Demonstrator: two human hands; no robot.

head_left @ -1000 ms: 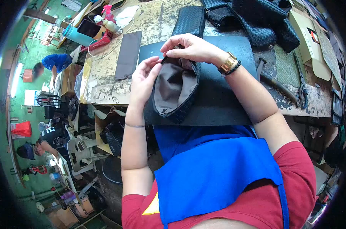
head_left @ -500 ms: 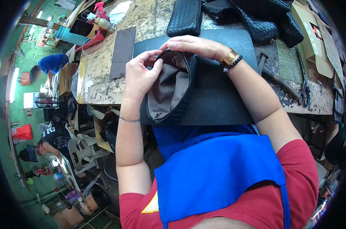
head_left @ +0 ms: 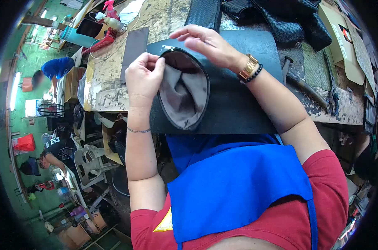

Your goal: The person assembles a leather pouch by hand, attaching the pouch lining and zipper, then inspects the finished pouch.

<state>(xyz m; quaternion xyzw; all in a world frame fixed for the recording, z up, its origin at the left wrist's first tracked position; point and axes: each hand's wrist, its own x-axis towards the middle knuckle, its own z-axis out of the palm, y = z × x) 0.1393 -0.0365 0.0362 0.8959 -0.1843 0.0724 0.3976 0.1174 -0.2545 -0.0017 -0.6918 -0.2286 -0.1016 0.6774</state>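
Observation:
A black pouch with a grey-brown lining [head_left: 184, 93] stands open-mouthed on a dark board [head_left: 243, 108], near its left side. A zipper pull [head_left: 168, 48] shows at the far end of its rim. My left hand [head_left: 145, 77] pinches the rim at the left, thumb and fingers pressed together. My right hand [head_left: 207, 46] hovers above the far right of the rim, fingers apart, holding nothing. It wears a gold watch and a dark beaded bracelet.
Black woven pieces [head_left: 276, 25] lie at the table's far side. A hammer [head_left: 307, 91] and large scissors [head_left: 332, 91] are at the right, near a cardboard box [head_left: 343, 46]. A brown sheet [head_left: 134, 48] lies at the left. Two other people are farther left.
My right hand has lifted off the rim and its fingers have spread. The zipper pull has come into view. My left hand has shifted slightly left and toward me along the rim.

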